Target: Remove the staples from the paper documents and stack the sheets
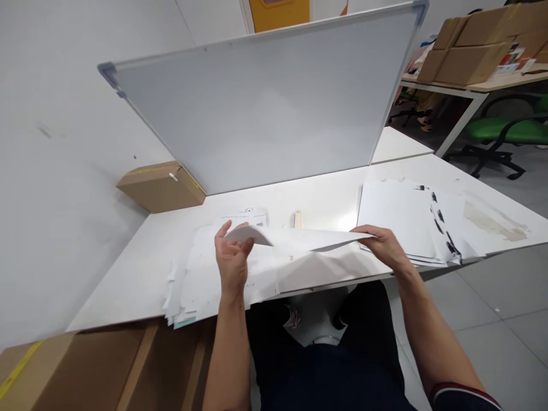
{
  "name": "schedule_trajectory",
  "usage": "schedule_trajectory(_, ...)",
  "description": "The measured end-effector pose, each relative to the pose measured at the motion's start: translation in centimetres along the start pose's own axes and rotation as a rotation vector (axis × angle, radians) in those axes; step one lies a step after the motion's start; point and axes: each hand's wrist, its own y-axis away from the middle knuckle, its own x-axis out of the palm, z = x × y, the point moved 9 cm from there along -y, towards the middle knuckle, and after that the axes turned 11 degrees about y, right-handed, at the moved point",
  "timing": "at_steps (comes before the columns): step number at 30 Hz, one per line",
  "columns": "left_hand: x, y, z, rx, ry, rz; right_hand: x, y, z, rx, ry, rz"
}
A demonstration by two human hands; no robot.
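Observation:
A white sheet of paper (295, 237) stretches between my two hands, lifted above the table and seen nearly edge-on. My left hand (233, 254) grips its left end, where the paper curls over. At the other end, my right hand (381, 242) pinches the sheet between thumb and fingers. Below and left lies an uneven stack of papers (201, 274), some with faint print. To the right, close to my right hand, is another stack of papers (394, 211) with black marks along its right side. Whether I hold one sheet or several, I cannot tell.
A large whiteboard (265, 108) stands at the back of the white table (128, 274). Beside it on the left is a cardboard box (166, 185). A small pale block (297, 219) lies behind the held paper. Open cardboard boxes (98, 365) sit below the table's left front edge.

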Motion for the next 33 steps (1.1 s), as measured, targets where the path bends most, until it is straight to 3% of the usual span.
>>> schedule_trajectory(3,-0.3,0.2,-0.4,0.078,-0.374,0.167,-2.6,0.2,3.1,-0.098,0.241,0.031)
schedule_trajectory(5,0.4,0.7,0.1,0.097,-0.487,0.305,-3.5,0.4,5.1,-0.164,0.377,0.066)
schedule_trajectory(8,1.4,1.8,2.1,0.001,-0.399,0.462,-3.7,0.8,6.9,-0.225,0.524,0.111)
schedule_trajectory(10,1.6,2.7,4.4,-0.126,-0.323,0.506,-3.1,0.9,6.9,-0.238,0.592,0.155)
schedule_trajectory(13,0.9,4.3,8.7,-0.390,-0.323,0.482,-1.8,1.1,5.9,-0.234,0.658,0.239)
schedule_trajectory(15,0.3,5.0,10.4,-0.496,-0.339,0.444,-1.5,1.3,5.4,-0.221,0.669,0.254)
schedule_trajectory(20,0.9,4.3,9.5,-0.385,-0.262,0.453,-2.3,1.3,5.7,-0.231,0.624,0.192)
schedule_trajectory(24,0.6,4.0,9.8,-0.435,-0.346,0.417,-2.3,1.3,6.1,-0.239,0.677,0.192)
schedule_trajectory(29,1.7,3.7,8.4,-0.384,-0.267,0.485,-4.1,1.8,8.3,-0.303,0.720,0.098)
schedule_trajectory(33,1.7,3.8,9.8,-0.454,-0.314,0.423,-4.5,1.1,9.0,-0.310,0.737,0.104)
